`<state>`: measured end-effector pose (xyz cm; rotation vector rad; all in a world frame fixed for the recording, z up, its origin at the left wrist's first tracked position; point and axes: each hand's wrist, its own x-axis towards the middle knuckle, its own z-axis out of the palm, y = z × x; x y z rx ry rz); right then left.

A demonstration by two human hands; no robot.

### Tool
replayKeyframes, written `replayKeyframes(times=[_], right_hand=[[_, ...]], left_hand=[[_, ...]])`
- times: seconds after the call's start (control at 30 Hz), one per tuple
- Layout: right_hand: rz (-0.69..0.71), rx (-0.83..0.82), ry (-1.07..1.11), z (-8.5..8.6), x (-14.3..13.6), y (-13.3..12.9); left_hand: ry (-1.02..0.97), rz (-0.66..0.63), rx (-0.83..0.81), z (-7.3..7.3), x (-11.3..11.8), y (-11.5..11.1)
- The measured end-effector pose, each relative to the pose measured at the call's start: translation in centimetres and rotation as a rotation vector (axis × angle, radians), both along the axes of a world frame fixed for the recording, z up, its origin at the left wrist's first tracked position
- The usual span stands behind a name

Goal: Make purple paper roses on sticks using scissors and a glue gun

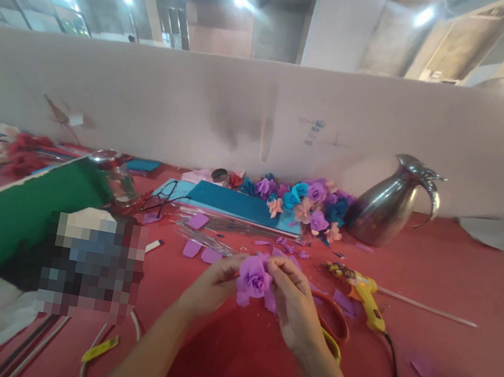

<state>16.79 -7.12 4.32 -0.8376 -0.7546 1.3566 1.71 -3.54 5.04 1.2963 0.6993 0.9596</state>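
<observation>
A purple paper flower (255,278) with a curled centre and spread outer petals is held up in the middle of the head view, over the red table. My left hand (216,283) grips its left side. On the right side, the thumb and fingers of my right hand (291,296) are closed on the petals. Loose purple petals (198,222) lie beyond my hands. Scissors with red and yellow handles (333,320) rest partly hidden behind my right wrist. Farther right lies a yellow hot glue gun (366,298) with a glue stick in its back.
Finished paper flowers (315,203) are heaped by the wall beside blue paper sheets (234,202). A steel jug (386,202) stands right of them. Eyeglasses (163,197) and a glass jar (117,178) sit left, near a green panel (4,236). The glue gun's black cord (397,376) runs toward me.
</observation>
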Motion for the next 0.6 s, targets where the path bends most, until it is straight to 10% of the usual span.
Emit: replayKeyframes(times=[0.6], right_hand=[[0.012,-0.019,0.074,-0.7,-0.4,0.0]], left_hand=[[-0.177,0.094,-0.091,-1.8,0.0,1.0]])
